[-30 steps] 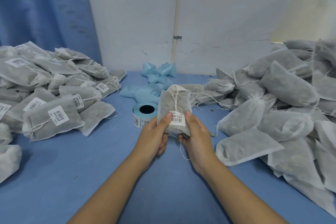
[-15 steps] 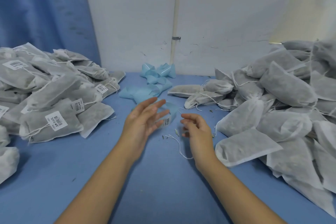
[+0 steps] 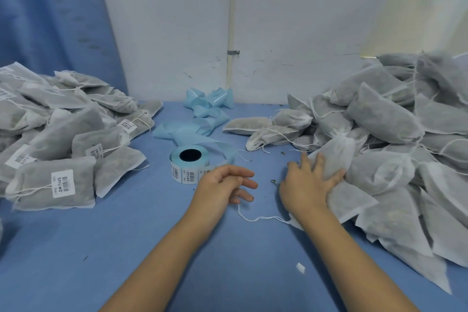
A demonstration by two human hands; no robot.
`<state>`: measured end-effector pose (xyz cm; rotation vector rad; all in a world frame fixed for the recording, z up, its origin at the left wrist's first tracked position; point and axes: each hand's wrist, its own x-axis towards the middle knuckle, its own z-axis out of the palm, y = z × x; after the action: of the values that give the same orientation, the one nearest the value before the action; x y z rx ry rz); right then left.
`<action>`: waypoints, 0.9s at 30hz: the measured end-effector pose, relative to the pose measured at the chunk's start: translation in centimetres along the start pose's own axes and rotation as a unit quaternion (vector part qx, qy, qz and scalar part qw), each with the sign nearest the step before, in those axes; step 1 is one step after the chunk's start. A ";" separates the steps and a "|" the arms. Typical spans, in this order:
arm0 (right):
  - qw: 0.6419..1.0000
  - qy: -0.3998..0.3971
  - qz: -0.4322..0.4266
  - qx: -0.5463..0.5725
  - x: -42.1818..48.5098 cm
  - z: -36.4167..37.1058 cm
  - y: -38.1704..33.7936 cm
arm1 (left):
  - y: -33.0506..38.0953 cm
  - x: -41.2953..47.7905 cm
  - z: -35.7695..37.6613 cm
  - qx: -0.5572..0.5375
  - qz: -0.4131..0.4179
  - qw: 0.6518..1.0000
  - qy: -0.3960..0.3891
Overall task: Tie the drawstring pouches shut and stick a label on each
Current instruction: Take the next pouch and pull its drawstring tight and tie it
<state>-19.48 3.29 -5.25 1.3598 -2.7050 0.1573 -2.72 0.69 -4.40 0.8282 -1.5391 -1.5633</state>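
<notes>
I recorded labelled pouches (image 3: 54, 186) heaped at the counter's (image 3: 121, 248) left edge and a larger unlabelled heap (image 3: 410, 149) at its right edge; I judged much remained. My right hand (image 3: 310, 181) lay spread on the next pouch (image 3: 338, 157) there. My left hand (image 3: 222, 185) hung relaxed, empty, beside the label roll (image 3: 190, 166).

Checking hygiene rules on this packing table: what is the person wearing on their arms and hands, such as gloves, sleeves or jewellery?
Nothing that shows. The left hand and right hand are bare: no gloves, no rings visible. The left forearm and right forearm are uncovered down to the picture's bottom edge, with no sleeve, watch or bracelet in view.
</notes>
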 end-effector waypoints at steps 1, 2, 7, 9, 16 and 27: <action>1.000 -0.014 0.003 -0.005 0.1 0.1 0.0 | -0.1 0.0 0.0 0.002 -0.003 1.000 0.002; 1.000 -0.021 0.001 -0.004 0.1 0.2 0.1 | -0.2 0.0 0.0 0.005 -0.005 1.000 0.004; 0.999 0.009 -0.036 0.013 0.1 0.2 0.4 | -0.4 -0.1 0.0 0.014 -0.013 1.000 0.018; 0.992 0.069 -0.055 0.092 0.1 0.2 0.4 | -0.4 -0.1 0.0 0.017 -0.015 0.999 0.025; 0.897 0.220 -0.148 0.353 -1.3 -0.7 -1.7 | -0.6 0.2 0.1 -0.014 -0.005 0.997 0.078; 0.816 0.216 -0.304 0.443 -4.7 -0.8 -4.3 | -0.3 0.5 -0.5 -0.069 0.057 0.989 0.122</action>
<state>-13.18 4.55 -4.97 1.9728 -1.6870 1.5681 -2.57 0.00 -4.67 0.8067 -1.2669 -1.4114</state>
